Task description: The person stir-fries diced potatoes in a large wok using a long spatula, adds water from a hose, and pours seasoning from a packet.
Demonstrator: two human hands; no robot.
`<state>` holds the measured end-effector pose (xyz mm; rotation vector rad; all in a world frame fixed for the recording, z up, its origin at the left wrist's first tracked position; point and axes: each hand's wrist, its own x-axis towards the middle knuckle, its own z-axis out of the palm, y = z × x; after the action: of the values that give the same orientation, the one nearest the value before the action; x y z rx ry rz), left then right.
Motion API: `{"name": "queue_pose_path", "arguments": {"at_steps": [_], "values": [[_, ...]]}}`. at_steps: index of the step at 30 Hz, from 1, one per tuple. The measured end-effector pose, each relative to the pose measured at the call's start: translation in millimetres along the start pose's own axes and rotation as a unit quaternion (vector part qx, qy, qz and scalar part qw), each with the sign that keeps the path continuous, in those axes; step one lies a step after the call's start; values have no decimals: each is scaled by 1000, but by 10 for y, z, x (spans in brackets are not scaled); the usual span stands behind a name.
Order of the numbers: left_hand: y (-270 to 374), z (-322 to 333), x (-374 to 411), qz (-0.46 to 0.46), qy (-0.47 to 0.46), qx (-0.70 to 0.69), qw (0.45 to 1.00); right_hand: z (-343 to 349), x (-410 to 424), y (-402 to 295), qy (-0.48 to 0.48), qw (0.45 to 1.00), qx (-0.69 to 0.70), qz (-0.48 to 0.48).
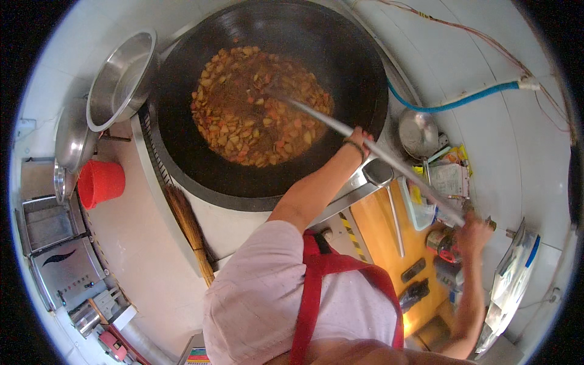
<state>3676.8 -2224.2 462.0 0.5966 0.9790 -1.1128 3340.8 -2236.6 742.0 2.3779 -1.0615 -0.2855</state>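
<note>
A large dark wok (356,68) holds a broad heap of diced food (237,132), yellowish and orange-red pieces in brown sauce. A long metal-handled utensil (406,171) slants from the upper left to the lower right. Its far end is down in the food, so its head is hidden. My left hand (359,137), with a dark band at the wrist, is closed round the handle over the wok's right rim. My right hand (474,232) grips the handle's near end, above the wooden counter at the right.
A metal basin (123,82) leans at the wok's left, above a red bucket (102,182). A straw broom (194,232) rests against the stove. A ladle (394,219), a plastic container (417,210) and jars stand right. A blue hose (461,102) runs along the wall.
</note>
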Motion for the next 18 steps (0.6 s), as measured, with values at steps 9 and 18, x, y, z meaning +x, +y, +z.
{"name": "queue_pose_path", "arguments": {"at_steps": [9, 18], "values": [[-769, -2052, -984, 0, 29, 186, 982, 824, -2919, -631, -24, 967, 227, 109], [-969, -2060, -1767, -72, -206, 143, 965, 157, -3686, -560, 159, 972, 104, 135]]}}
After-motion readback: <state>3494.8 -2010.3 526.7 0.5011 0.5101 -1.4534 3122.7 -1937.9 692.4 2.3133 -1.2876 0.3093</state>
